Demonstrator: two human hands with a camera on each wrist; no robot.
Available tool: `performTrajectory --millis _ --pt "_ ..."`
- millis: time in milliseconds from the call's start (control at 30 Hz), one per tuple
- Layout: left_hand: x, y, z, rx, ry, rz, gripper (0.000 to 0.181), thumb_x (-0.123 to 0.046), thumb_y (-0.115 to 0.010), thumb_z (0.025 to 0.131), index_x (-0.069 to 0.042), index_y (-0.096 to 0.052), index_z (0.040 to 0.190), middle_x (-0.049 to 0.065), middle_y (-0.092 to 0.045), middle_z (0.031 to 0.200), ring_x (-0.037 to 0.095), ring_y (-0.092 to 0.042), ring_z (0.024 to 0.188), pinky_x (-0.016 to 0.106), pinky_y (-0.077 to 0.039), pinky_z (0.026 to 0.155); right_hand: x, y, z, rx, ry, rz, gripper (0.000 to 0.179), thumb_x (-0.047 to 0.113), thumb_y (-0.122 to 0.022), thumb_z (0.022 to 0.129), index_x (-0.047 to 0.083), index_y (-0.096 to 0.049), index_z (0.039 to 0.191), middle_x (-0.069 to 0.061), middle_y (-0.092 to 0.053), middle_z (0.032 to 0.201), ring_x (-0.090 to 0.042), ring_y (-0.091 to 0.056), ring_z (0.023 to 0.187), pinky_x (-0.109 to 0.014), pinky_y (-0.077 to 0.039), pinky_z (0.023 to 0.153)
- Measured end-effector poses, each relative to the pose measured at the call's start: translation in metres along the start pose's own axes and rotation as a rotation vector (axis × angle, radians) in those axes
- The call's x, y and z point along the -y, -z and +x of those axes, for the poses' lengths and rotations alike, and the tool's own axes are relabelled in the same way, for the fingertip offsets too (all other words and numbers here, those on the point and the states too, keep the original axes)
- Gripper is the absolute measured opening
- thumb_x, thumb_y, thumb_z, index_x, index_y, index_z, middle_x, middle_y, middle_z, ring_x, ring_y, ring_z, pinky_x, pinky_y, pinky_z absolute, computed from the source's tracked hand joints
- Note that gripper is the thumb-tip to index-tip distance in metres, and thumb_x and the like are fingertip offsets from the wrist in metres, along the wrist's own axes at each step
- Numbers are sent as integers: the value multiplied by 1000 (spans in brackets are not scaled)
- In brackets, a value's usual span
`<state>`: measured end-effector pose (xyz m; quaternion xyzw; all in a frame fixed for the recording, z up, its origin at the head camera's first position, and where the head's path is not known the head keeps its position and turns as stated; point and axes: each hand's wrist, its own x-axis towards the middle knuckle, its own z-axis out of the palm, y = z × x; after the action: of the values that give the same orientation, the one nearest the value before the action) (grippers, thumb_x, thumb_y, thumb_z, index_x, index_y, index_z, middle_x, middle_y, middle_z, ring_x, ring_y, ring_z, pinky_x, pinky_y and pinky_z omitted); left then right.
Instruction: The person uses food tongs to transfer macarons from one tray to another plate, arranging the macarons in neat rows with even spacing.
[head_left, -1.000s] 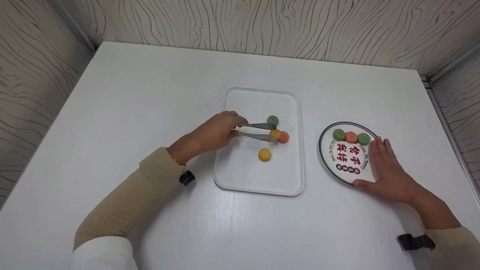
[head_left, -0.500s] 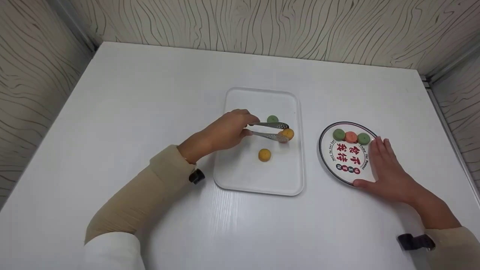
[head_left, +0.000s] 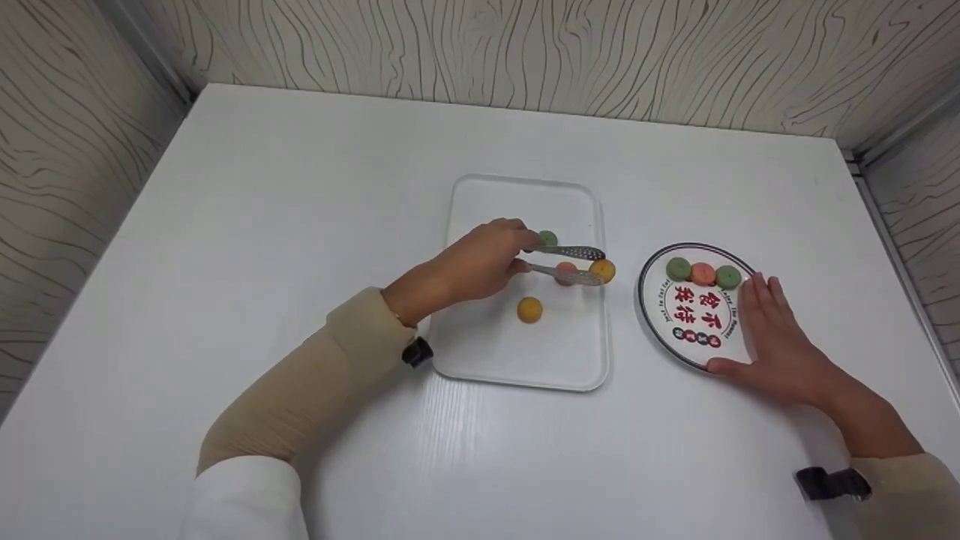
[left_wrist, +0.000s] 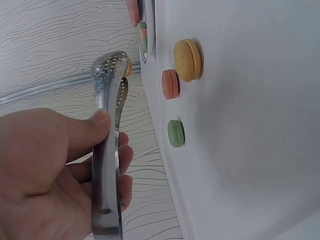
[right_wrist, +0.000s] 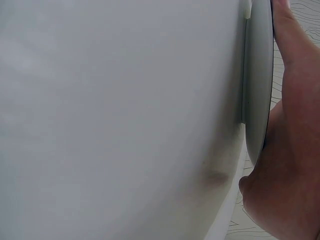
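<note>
My left hand (head_left: 484,262) grips metal tongs (left_wrist: 106,165) with perforated tips, thumb on one arm and fingers on the other. Between the tips is a yellow macaron (head_left: 606,270), over the right rim of the white tray (head_left: 487,349). Left on the tray are a second yellow macaron (left_wrist: 188,60), an orange macaron (left_wrist: 170,84) and a green macaron (left_wrist: 175,133). My right hand (head_left: 780,352), fingers straight and thumb spread, rests against the right edge of a round plate (head_left: 660,330). That plate bears two green macarons (head_left: 679,269) with an orange one (head_left: 703,274) between them.
A white table (head_left: 300,172) carries the tray and the plate, with a narrow gap between the two. Wood-grain patterned panels (head_left: 525,52) stand along its back and sides. The plate has red lettering and a dark rim.
The left hand has moved right with the tongs, carrying the yellow macaron from beside the orange one to the tray's right rim. The right hand and plate have stayed put.
</note>
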<state>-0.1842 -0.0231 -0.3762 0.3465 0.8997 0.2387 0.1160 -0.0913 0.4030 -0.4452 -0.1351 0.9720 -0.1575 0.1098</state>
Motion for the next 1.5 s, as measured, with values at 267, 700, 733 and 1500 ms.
performTrajectory --millis 267,700,733,1500 --pt "-13 -5 10 -5 -24 -8 36 -5 -68 97 -8 -66 133 7 -66 128 19 -59 118 30 -48 101 0 1 1 -1 3 -3 123 52 -74 88 -12 7 156 -33 13 163 -40 24 151 -36 16 119" --pt "-27 -11 27 -1 -24 6 34 -19 -72 96 -8 -69 129 6 -68 121 18 -57 105 33 -49 93 -1 1 1 -13 19 16 122 51 -74 88 -9 8 157 -31 14 164 -40 24 151 -36 15 120" --pt "-28 -11 29 0 -22 14 34 -18 -72 96 -9 -69 129 5 -68 121 18 -57 105 33 -50 93 -1 1 1 -11 16 16 123 51 -74 88 -9 8 157 -31 14 164 -40 24 151 -37 15 120" --pt "-73 -23 64 68 29 218 39 -17 -62 103 -14 -59 142 2 -63 132 15 -58 119 30 -50 98 -2 -1 1 -11 11 -2 123 52 -74 88 -12 7 156 -32 13 164 -40 24 151 -36 15 119"
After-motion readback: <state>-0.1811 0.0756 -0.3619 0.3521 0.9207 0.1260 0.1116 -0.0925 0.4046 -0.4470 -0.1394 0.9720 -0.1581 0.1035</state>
